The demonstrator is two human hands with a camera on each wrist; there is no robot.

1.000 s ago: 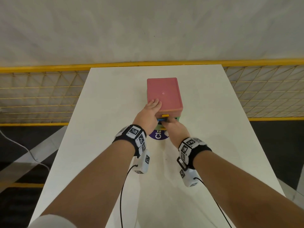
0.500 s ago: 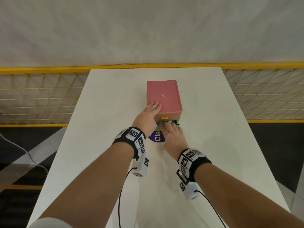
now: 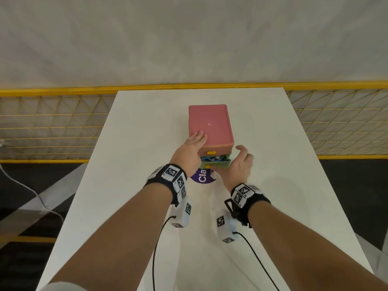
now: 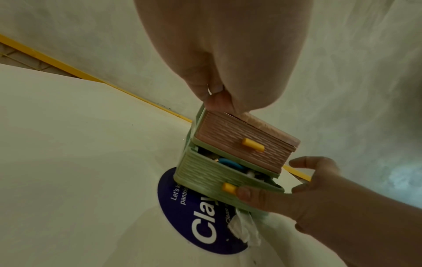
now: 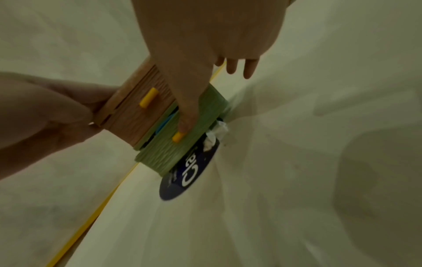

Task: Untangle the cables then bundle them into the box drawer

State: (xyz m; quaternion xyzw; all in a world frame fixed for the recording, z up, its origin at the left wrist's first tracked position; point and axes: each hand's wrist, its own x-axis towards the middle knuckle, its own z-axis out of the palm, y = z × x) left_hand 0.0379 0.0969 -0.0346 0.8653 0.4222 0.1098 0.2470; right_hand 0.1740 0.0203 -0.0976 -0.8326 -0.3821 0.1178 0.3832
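A small box [image 3: 210, 124] with a pink lid stands mid-table. Its green lower drawer [image 3: 216, 163] sticks out a little, and blue and white cables [image 3: 212, 158] lie inside it. My left hand [image 3: 190, 151] rests on the lid's near left corner with its fingers flat and the thumb against the side. My right hand [image 3: 237, 164] is at the drawer's right end. Its thumb [image 4: 246, 194] presses on the drawer front [image 4: 205, 178] beside the yellow handle [image 5: 178, 137], while its fingers [image 5: 248, 70] are spread loosely and hold nothing. The pink upper drawer [image 4: 242, 144] is pushed in.
A round purple sticker [image 3: 202, 177] lies on the white table [image 3: 136, 122] just under the drawer, with a crumpled white scrap [image 4: 244, 229] on it. A yellow mesh fence [image 3: 52, 127] runs behind and beside the table. Wrist-camera cords hang below both forearms.
My right hand has slid right and turned, uncovering the drawer front; its thumb now presses there. The left hand stays on the lid.
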